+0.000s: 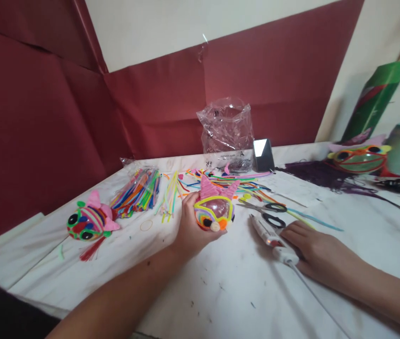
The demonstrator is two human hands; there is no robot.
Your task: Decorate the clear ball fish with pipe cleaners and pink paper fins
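My left hand [194,226] is closed around a clear ball [217,207] with two pink ears on top. Yellow, purple and orange pipe cleaners outline its front, beside a black dot and a small cream pompom. At the right, my right hand [316,249] is closed at the rear of a white glue gun [268,235], whose small light glows orange. Its nozzle points away to the upper left, and a white cord trails toward me. Just beyond the gun lie open scissors [273,207] with black handles.
A finished-looking decorated ball [86,222] with a red tassel sits left, near bundled pipe cleaners [138,193]. More loose pipe cleaners [171,197] spread behind my left hand. A phone [263,155] and clear plastic bag [226,134] stand at the back. Another decorated ball [360,160] is far right.
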